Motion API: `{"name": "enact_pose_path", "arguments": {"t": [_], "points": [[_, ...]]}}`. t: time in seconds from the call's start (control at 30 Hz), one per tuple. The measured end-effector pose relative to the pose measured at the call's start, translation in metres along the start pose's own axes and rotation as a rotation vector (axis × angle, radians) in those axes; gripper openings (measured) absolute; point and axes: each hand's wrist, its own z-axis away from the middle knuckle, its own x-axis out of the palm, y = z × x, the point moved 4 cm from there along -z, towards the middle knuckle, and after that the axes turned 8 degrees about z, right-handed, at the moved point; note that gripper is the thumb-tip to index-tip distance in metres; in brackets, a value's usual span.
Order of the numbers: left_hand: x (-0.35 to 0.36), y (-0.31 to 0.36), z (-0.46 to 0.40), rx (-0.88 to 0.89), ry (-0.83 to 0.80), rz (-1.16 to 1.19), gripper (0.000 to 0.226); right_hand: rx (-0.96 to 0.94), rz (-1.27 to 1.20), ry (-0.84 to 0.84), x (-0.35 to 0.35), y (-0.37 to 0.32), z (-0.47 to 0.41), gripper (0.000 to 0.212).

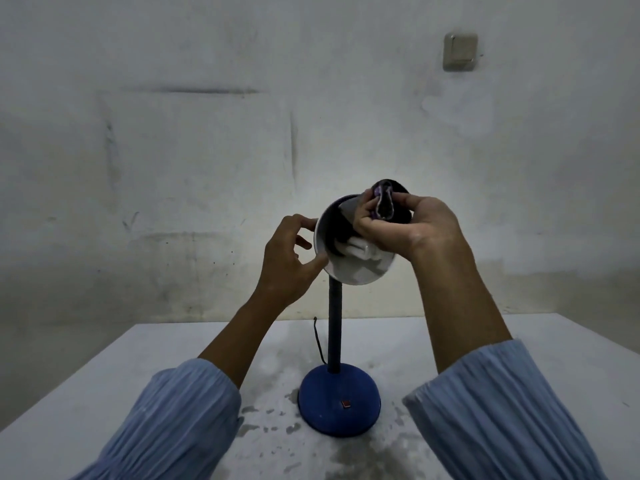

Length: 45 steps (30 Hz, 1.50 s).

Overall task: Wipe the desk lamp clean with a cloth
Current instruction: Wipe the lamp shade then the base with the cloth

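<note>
A desk lamp with a round blue base [337, 401] and a dark stem [335, 327] stands on the white table [104, 393]. Its shade [346, 268] is tilted so the open mouth faces me, with a white bulb [356, 249] inside. My left hand [291, 261] holds the shade's left rim, thumb and fingers curled on the edge. My right hand [408, 226] grips a bunched dark cloth [386, 202] with purple trim and presses it into the upper right of the shade's mouth. Part of the shade is hidden behind that hand.
A black cord [318, 341] runs from the lamp's stem back across the table. The tabletop around the base is stained with grey blotches. A worn white wall stands behind, with a switch plate [460, 51] at upper right.
</note>
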Motion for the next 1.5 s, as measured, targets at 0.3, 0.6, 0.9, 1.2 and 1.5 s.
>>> {"name": "enact_pose_path", "arguments": {"t": [0.3,0.6,0.9,1.2,1.5], "points": [[0.0,-0.007,0.001,0.043,-0.004,-0.012,0.043,-0.075,-0.055,-0.078,-0.023,-0.007,0.012,0.04],[-0.003,-0.01,-0.001,-0.003,-0.036,0.001,0.039,-0.276,0.501,-0.009,-0.027,-0.027,0.033,0.027],[-0.002,-0.008,-0.007,-0.037,0.031,-0.018,0.029,-1.112,1.506,0.207,-0.056,-0.085,0.044,0.043],[0.0,0.003,-0.014,-0.032,0.02,-0.006,0.026,-2.149,2.304,-0.13,-0.023,-0.053,0.019,0.025],[-0.004,0.001,-0.015,-0.023,-0.009,-0.014,0.028,-1.47,3.052,-0.082,-0.021,-0.036,0.014,0.03]]}}
